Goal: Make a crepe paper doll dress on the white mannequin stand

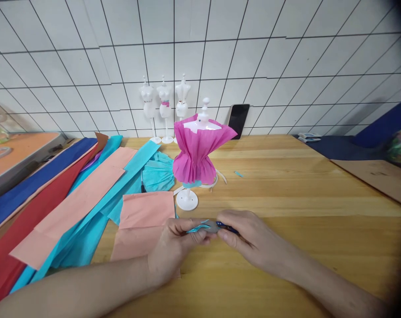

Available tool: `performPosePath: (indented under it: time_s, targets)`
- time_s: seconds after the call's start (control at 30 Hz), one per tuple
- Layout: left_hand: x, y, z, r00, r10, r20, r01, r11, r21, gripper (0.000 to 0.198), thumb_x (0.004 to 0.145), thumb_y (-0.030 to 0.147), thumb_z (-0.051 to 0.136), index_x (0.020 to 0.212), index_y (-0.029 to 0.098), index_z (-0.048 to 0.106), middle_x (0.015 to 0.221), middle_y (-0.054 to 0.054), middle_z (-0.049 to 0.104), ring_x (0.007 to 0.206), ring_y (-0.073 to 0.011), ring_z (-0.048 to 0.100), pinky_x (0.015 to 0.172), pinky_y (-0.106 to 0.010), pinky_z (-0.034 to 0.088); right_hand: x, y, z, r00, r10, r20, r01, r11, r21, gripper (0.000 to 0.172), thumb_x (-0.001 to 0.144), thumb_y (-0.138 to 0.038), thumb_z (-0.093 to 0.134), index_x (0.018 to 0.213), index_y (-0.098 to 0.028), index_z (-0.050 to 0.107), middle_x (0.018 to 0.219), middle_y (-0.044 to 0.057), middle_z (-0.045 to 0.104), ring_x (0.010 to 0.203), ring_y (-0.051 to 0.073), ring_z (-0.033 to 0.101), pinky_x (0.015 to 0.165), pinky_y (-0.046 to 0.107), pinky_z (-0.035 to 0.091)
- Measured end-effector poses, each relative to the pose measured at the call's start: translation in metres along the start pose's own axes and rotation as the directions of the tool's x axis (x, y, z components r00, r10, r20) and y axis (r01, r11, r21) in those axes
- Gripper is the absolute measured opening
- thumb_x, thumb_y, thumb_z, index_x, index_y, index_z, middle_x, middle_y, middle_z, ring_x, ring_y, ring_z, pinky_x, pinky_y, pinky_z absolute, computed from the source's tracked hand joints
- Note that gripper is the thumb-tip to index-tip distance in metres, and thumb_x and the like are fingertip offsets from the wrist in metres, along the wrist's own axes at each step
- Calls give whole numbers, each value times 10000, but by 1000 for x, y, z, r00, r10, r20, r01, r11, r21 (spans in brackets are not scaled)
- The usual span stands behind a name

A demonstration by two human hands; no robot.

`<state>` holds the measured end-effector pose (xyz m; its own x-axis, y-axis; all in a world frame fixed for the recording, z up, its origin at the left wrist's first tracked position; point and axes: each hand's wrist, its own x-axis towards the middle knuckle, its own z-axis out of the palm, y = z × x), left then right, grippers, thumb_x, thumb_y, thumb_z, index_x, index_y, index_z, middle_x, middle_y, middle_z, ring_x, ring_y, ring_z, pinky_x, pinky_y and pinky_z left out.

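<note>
My left hand [177, 243] pinches a thin turquoise crepe paper strip [198, 228] between thumb and fingers. In my right hand [243, 232] is a pair of small scissors with dark blue handles [227, 227]; the grey blades point left at the strip, and fingers hide much of them. Just beyond my hands stands a white mini mannequin [205, 110] on a round base, wrapped in gathered pink crepe paper [196, 152] with a turquoise edge under it. Left of it lies a gathered turquoise piece [159, 172]. A peach crepe sheet [147, 212] lies beside and partly under my left forearm.
Crepe strips in peach [84, 198], red [44, 221] and blue [44, 172] cover the table's left. Three more white mannequins [165, 106] and a phone [239, 119] stand by the tiled wall. A white cord [216, 179], a turquoise scrap [239, 174] and cardboard [375, 179] lie about.
</note>
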<state>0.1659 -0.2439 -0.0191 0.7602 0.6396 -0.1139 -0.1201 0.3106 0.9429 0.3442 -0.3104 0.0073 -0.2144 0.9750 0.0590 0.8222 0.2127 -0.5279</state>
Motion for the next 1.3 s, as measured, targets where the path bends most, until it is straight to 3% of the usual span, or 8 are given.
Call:
performPosePath:
  time_s: [1.3]
  targets:
    - [-2,-2,-1,999,-4,34,4,1000,7,185,795,304,635,904,212,754,933,-60,729,882,-193,622,779,-275,481,1,3,2,999,-46,6,45,996,81,377,948,-380,301,636,-193,399,590,-28,439,539,115,396,529,253,264]
